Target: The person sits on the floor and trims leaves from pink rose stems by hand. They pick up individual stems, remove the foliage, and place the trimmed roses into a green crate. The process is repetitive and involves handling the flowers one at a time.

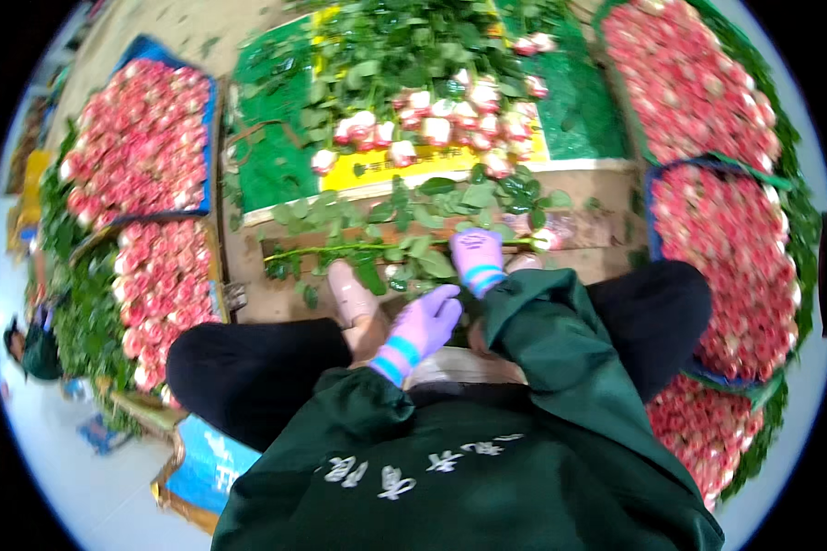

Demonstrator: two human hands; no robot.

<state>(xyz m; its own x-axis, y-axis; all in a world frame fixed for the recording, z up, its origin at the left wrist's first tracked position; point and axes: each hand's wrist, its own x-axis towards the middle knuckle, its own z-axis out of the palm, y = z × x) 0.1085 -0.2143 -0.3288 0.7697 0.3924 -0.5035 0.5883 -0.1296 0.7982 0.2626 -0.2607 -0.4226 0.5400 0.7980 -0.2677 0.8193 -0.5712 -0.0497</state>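
My right hand [477, 253], in a lilac knit glove with blue cuff bands, is closed around the stem of a single rose [543, 240]. The green stem [331, 251] runs out to the left, nearly level, with its pale bloom just right of the hand. My left hand [427, 320], gloved alike, is nearer my body and below the stem. Its thumb and fingers are slightly apart, with nothing visible between them. Beyond my hands, several pink-and-white roses [437, 129] lie with blooms towards me on a green and yellow sheet [269, 165].
Loose leaves [431, 262] litter the boards by my shoes [351, 293]. Crates packed with pink roses stand left [145, 138] and right [723, 268]. A blue printed carton [203, 461] is at lower left. Another person [38, 351] is at the far left.
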